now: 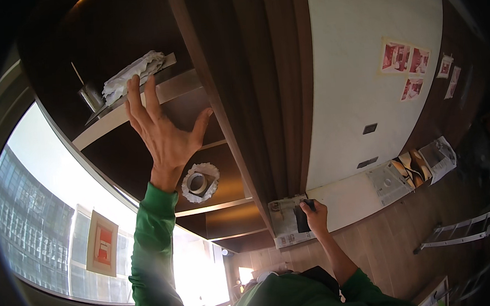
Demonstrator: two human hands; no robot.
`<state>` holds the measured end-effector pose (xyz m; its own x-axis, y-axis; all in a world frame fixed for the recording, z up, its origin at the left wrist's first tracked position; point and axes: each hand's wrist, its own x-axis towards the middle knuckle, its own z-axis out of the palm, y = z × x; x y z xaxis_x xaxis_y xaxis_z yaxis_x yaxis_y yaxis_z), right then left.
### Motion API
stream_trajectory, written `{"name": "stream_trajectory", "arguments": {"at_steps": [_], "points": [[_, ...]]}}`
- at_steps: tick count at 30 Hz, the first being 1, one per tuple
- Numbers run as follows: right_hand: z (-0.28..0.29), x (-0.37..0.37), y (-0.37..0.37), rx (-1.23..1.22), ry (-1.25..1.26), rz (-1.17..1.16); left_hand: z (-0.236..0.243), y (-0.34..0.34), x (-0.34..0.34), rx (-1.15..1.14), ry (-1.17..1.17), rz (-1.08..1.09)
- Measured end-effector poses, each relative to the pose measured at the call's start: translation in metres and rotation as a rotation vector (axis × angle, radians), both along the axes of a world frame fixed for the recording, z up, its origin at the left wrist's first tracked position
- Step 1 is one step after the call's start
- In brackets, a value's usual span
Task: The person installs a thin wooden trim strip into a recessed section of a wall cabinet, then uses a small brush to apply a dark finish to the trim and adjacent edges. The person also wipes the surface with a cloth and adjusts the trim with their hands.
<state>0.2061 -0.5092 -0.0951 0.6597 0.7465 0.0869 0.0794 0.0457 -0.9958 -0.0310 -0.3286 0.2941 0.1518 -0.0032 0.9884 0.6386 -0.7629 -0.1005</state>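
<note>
My left hand [162, 130] is raised with its fingers spread, the fingertips touching the front edge of a dark wooden shelf [114, 119]. It holds nothing. Just beyond the fingertips a crumpled white cloth [131, 76] lies on that shelf, beside a small metal can [91, 98] with a stick in it. My right hand [317, 216] is low, at the foot of the white wall, gripping a dark flat object [303, 220]. It presses the object against a sheet of newspaper [285, 224] on the floor. Both sleeves are green.
A roll of tape [200, 182] sits on a lower shelf. More newspaper sheets [414, 170] line the wall's base. A metal ladder [463, 230] lies on the wooden floor. Pink prints [405, 59] hang on the wall. A large window [36, 222] is on the left.
</note>
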Motion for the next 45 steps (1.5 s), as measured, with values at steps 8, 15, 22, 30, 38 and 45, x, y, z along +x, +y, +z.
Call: {"name": "stream_trajectory", "arguments": {"at_steps": [8, 15, 22, 30, 38, 45], "points": [[0.016, -0.026, 0.007, 0.049, 0.211, 0.049, -0.027, 0.002, 0.022, -0.976, -0.426, -0.662], [0.051, -0.039, 0.026, 0.095, 0.388, 0.147, -0.011, 0.013, 0.032, -0.970, -0.580, -0.740], [0.059, -0.029, 0.019, 0.048, 0.400, 0.109, -0.017, 0.035, -0.043, -0.927, -0.745, -0.808], [0.057, -0.005, 0.013, 0.037, 0.462, 0.061, -0.022, 0.070, -0.157, -0.878, -0.989, -0.740], [0.118, -0.054, 0.047, 0.020, 0.593, 0.195, -0.034, 0.086, -0.193, -0.872, -1.259, -0.938], [0.122, -0.112, 0.081, 0.039, 0.654, 0.348, -0.001, 0.038, -0.178, -0.856, -1.152, -0.998]]}}
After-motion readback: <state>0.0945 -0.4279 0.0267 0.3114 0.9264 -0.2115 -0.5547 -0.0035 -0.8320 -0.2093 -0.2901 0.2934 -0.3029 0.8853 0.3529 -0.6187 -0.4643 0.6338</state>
